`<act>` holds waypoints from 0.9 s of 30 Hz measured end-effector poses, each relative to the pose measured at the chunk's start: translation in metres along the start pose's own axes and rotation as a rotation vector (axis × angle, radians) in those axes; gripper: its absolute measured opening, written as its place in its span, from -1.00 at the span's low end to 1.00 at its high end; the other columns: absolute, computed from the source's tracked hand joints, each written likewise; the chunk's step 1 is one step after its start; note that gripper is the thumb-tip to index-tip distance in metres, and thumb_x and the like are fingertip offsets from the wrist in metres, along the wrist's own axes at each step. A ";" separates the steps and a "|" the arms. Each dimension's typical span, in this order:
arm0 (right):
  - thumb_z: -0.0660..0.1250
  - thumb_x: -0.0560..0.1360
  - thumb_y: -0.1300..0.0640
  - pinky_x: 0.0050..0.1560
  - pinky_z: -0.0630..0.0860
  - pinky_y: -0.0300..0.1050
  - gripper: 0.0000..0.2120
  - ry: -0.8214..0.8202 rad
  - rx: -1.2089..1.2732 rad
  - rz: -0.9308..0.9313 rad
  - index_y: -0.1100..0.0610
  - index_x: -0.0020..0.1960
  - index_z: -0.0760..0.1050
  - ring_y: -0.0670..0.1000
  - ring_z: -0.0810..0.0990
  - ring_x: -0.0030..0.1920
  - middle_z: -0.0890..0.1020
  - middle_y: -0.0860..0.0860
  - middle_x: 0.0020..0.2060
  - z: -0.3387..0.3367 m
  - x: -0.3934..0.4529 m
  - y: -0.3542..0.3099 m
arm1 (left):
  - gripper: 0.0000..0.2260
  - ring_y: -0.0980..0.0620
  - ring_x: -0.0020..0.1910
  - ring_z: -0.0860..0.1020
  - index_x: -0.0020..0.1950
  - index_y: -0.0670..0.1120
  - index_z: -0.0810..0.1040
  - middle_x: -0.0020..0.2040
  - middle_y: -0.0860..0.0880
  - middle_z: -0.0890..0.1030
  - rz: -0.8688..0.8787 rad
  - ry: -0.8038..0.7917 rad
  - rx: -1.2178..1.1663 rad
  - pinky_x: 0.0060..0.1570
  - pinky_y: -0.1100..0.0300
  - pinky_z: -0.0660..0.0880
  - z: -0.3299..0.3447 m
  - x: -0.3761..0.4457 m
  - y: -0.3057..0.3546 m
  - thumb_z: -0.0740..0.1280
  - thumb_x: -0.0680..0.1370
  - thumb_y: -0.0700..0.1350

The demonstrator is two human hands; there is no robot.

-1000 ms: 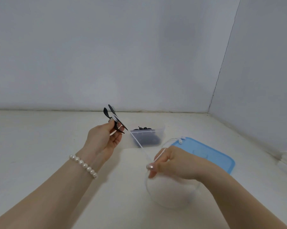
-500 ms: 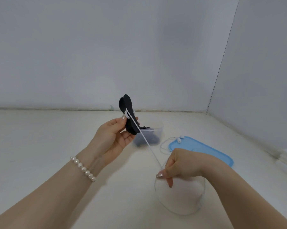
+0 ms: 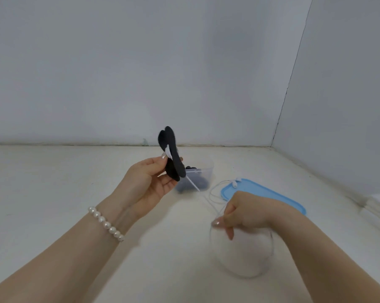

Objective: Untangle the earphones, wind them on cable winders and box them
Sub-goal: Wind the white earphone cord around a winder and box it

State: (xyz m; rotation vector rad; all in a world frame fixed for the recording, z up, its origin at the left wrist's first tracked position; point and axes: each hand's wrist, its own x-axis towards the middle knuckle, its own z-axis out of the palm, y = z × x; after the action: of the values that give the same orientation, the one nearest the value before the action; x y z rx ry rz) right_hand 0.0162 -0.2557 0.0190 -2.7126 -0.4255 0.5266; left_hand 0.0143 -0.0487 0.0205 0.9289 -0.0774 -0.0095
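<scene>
Black flat winder [image 3: 172, 158], thin white cable [image 3: 193, 185]

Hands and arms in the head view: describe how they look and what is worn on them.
Both forearms are bare, with no sleeves in view. The left wrist carries a bracelet of round white pearl beads. The left hand and the right hand wear no gloves or rings that show. The fingers have long nails with a pale, glossy polish.

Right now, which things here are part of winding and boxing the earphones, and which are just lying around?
Part of the job:
black cable winder, held in the left hand
white earphone cable, pinched by the right hand
clear box of winders
blue lid

Just lying about:
clear round container
pearl bracelet
</scene>
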 end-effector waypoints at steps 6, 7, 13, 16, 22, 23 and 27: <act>0.38 0.45 -0.01 -0.38 0.26 -0.26 -0.66 0.304 0.560 0.087 0.15 -0.42 0.62 -0.09 0.30 -0.47 0.36 0.01 -0.45 -0.018 -0.002 0.042 | -0.94 -0.01 -0.33 0.57 -0.20 -0.23 0.49 -0.28 -0.12 0.64 -0.086 -0.293 0.579 -0.34 0.23 0.53 -0.008 -0.008 0.006 0.28 0.47 -0.27; 0.39 0.44 0.02 -0.37 0.26 -0.24 -0.67 0.318 0.612 0.099 0.17 -0.44 0.61 -0.09 0.30 -0.47 0.38 0.04 -0.42 -0.019 -0.002 0.045 | -0.96 0.01 -0.35 0.57 -0.20 -0.22 0.49 -0.32 -0.09 0.63 -0.111 -0.350 0.666 -0.34 0.26 0.51 -0.007 -0.010 0.003 0.32 0.43 -0.27; 0.40 0.39 0.21 -0.32 0.24 -0.21 -0.66 0.417 0.692 0.176 0.17 -0.55 0.46 -0.04 0.32 -0.39 0.45 0.02 -0.52 -0.018 0.008 0.038 | -0.91 0.04 -0.31 0.63 -0.19 -0.15 0.54 -0.35 0.03 0.64 -0.117 -0.422 1.088 -0.09 0.18 0.46 -0.007 -0.008 -0.007 0.37 0.49 -0.30; 0.35 0.37 0.28 -0.34 0.24 -0.19 -0.69 0.486 0.776 0.151 0.17 -0.53 0.41 -0.01 0.31 -0.38 0.39 -0.03 -0.62 -0.021 0.010 0.033 | -0.93 0.06 -0.31 0.63 -0.19 -0.14 0.54 -0.37 0.06 0.64 -0.094 -0.380 1.145 -0.25 0.37 0.45 -0.007 -0.006 -0.008 0.38 0.49 -0.25; 0.28 0.40 0.31 -0.34 0.19 -0.19 -0.88 0.461 0.966 -0.067 0.24 -0.31 0.41 -0.02 0.24 -0.43 0.28 -0.01 -0.59 -0.019 0.000 0.013 | -0.89 0.12 -0.33 0.61 -0.23 -0.09 0.52 -0.34 0.04 0.62 0.030 -0.256 1.308 -0.22 0.22 0.48 -0.008 -0.001 -0.013 0.40 0.48 -0.20; 0.27 0.42 0.32 -0.32 0.17 -0.17 -0.85 0.430 1.017 -0.125 0.24 -0.32 0.40 -0.02 0.23 -0.43 0.28 0.00 -0.58 -0.019 -0.003 0.008 | -0.88 0.12 -0.33 0.61 -0.23 -0.08 0.51 -0.29 0.03 0.62 0.073 -0.211 1.338 -0.25 0.24 0.48 -0.008 -0.001 -0.015 0.40 0.48 -0.17; 0.28 0.47 0.17 -0.29 0.24 -0.11 -0.64 0.094 1.072 -0.375 0.11 -0.50 0.43 0.00 0.31 -0.44 0.39 0.02 -0.54 -0.011 -0.012 -0.009 | -0.86 0.00 -0.14 0.59 -0.19 -0.05 0.40 -0.13 0.01 0.57 0.299 0.081 1.417 -0.28 0.20 0.40 -0.012 0.006 -0.018 0.31 0.53 -0.08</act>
State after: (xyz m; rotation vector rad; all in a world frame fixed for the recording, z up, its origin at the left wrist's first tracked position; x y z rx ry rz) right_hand 0.0084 -0.2553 0.0358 -1.5762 -0.4371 0.3589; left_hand 0.0213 -0.0500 -0.0003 2.3214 -0.1509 0.4068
